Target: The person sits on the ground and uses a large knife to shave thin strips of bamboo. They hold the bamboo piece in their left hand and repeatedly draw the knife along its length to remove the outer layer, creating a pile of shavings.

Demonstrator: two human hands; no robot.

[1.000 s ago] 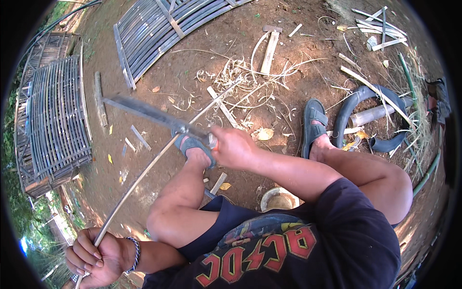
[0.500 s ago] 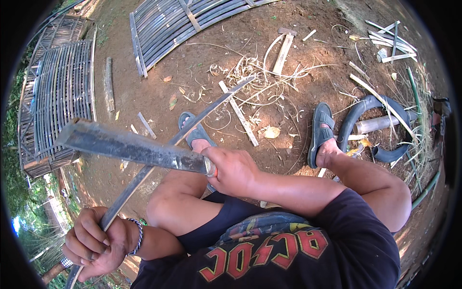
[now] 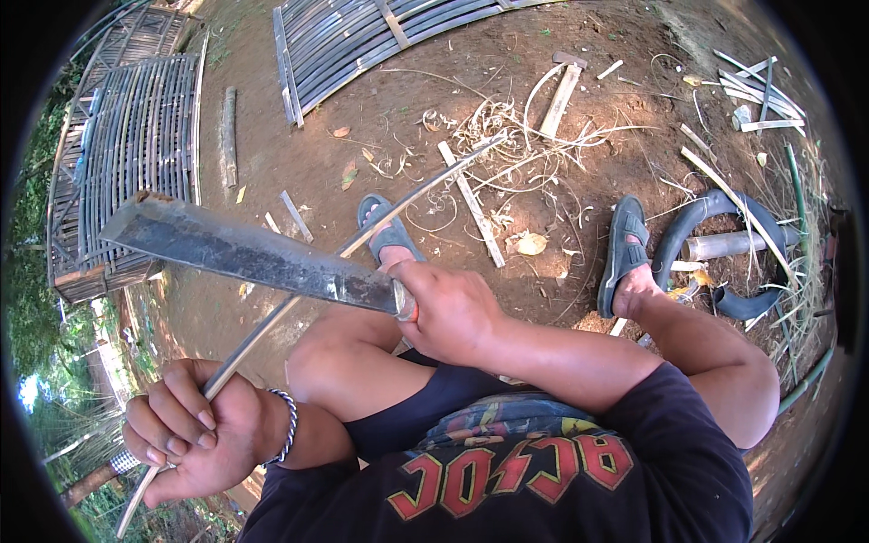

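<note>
My left hand [image 3: 201, 427], with a braided bracelet at the wrist, is closed around a long thin bamboo strip [image 3: 418, 192]. The strip slants from the lower left up to the far middle, its pale edge partly turned up. In my right hand [image 3: 455, 315] is the handle of a machete [image 3: 249, 256], mostly hidden by the fingers. Its broad, dark, stained blade points left and lies across the strip, covering part of it. Whether the cutting edge touches the strip I cannot tell.
Curly shavings [image 3: 493, 127] and a hatchet [image 3: 561, 95] lie on the dirt ahead. Bamboo slat panels [image 3: 353, 45] stand far and left. A black rubber tube [image 3: 670, 240] lies beside my right sandal [image 3: 626, 253]. Pale split strips [image 3: 756, 90] are heaped far right.
The bamboo strip has turned in my left hand and shows more of its pale edge. The machete tilts slightly more, its tip higher. The whole view has shifted a little.
</note>
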